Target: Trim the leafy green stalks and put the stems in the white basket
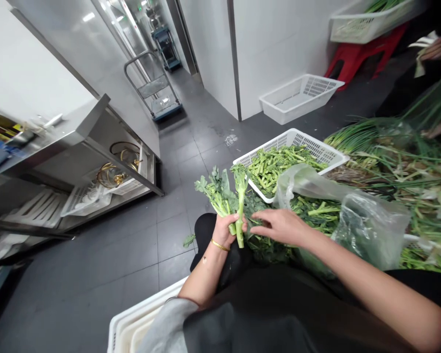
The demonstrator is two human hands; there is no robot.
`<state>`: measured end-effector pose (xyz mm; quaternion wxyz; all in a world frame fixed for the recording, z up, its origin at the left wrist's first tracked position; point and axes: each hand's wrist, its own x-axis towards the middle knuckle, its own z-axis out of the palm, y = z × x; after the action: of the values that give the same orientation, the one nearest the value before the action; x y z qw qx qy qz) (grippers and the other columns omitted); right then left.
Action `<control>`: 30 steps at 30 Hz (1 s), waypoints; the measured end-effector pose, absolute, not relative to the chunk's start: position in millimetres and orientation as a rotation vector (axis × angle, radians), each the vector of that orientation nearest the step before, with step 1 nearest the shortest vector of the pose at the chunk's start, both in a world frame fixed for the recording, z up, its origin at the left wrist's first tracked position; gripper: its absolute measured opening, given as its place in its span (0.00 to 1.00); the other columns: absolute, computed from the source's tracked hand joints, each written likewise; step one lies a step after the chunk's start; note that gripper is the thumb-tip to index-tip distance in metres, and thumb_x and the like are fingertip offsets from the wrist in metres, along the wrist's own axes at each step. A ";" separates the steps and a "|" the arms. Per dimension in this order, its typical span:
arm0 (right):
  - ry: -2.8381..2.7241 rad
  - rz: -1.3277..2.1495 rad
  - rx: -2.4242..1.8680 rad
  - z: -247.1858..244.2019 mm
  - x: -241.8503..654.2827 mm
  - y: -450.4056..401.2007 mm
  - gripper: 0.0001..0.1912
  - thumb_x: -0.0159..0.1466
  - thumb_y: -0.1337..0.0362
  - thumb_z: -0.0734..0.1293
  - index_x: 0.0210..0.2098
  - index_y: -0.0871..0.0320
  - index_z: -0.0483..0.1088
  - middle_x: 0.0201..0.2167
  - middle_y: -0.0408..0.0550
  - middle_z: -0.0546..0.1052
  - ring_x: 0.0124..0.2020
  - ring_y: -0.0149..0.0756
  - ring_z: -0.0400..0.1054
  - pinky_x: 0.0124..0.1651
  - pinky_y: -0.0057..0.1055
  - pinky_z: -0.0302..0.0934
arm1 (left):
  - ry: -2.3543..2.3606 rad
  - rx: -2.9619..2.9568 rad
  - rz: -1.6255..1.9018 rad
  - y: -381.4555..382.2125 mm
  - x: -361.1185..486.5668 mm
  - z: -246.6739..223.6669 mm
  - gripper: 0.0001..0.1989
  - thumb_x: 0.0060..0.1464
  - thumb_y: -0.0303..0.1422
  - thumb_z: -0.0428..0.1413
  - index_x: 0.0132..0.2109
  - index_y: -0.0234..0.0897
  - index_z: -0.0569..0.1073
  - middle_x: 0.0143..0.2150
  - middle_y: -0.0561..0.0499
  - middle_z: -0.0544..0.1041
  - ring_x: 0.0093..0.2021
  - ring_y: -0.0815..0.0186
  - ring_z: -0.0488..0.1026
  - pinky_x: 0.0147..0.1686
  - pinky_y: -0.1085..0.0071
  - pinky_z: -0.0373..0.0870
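Left hand (226, 228): fingers closed round at least 2 leafy green stems (241, 196), leaves up. Right hand (279, 226): just beside them, fingers half open, nothing visibly gripped. Nearby: 1 white basket (327, 152) holding many cut stems (272, 169), 1 clear bag (371, 230).

I record one view, head-worn, facing forward and steeply down over a dark-clothed lap (272, 299). The white basket of cut stalks (325, 153) serves as reference, at middle range. Nearer than the basket, at close range, the left grip (226, 228) and right grip (281, 225) fall in frame. Beyond the basket and to its left, the view extends well off to a trolley (152, 88). I find the framing wide.
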<state>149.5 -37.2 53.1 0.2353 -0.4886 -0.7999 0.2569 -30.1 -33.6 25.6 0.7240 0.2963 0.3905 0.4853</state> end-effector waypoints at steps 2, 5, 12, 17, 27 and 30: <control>-2.056 0.801 -1.462 63.2 157.5 -19.2 0.19 0.63 0.47 0.60 0.36 0.56 0.71 0.23 0.43 0.73 0.22 0.31 0.64 0.25 0.27 0.52 | 0.843 0.741 1.015 -38.2 -30.9 26.5 0.13 0.37 0.35 0.63 0.29 0.29 0.72 0.21 0.47 0.74 0.17 0.67 0.69 0.16 0.72 0.64; -1.939 0.540 -1.504 67.1 153.9 -10.0 0.23 0.67 0.52 0.52 0.26 0.58 0.67 0.20 0.46 0.70 0.21 0.31 0.62 0.26 0.28 0.51 | 0.875 0.754 1.001 -44.0 -24.2 27.3 0.13 0.38 0.35 0.63 0.28 0.28 0.72 0.22 0.46 0.75 0.17 0.67 0.69 0.17 0.73 0.64; -2.211 0.529 -1.218 55.1 145.5 -51.0 0.18 0.62 0.49 0.60 0.26 0.55 0.69 0.23 0.46 0.74 0.23 0.33 0.65 0.28 0.29 0.52 | 1.061 0.887 1.153 -39.4 -14.4 27.3 0.11 0.39 0.35 0.64 0.27 0.31 0.74 0.22 0.49 0.75 0.21 0.69 0.69 0.24 0.72 0.68; -1.860 0.640 -1.661 71.4 168.2 -9.1 0.23 0.56 0.43 0.64 0.19 0.56 0.64 0.16 0.44 0.70 0.21 0.33 0.63 0.26 0.29 0.52 | 1.127 1.054 1.190 -42.8 -11.6 26.6 0.17 0.35 0.33 0.68 0.35 0.32 0.76 0.33 0.47 0.79 0.32 0.65 0.74 0.39 0.67 0.71; -1.694 0.779 -1.367 37.8 146.0 -30.1 0.25 0.65 0.47 0.54 0.22 0.57 0.66 0.23 0.48 0.73 0.27 0.34 0.68 0.33 0.30 0.59 | 1.076 0.853 1.252 -46.7 -5.4 19.3 0.16 0.35 0.33 0.67 0.34 0.32 0.75 0.32 0.48 0.78 0.30 0.67 0.73 0.33 0.70 0.71; -1.852 0.564 -1.508 53.0 162.5 -25.2 0.19 0.63 0.48 0.58 0.30 0.56 0.69 0.23 0.45 0.72 0.26 0.34 0.66 0.31 0.29 0.56 | 1.109 0.967 1.290 -47.1 -7.2 20.5 0.16 0.37 0.33 0.66 0.36 0.32 0.76 0.36 0.46 0.79 0.35 0.63 0.75 0.40 0.67 0.71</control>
<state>162.5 -25.2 53.0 0.3370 -0.5786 -0.7105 0.2165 -7.2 -47.1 20.5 0.5583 0.4100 0.4702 0.5469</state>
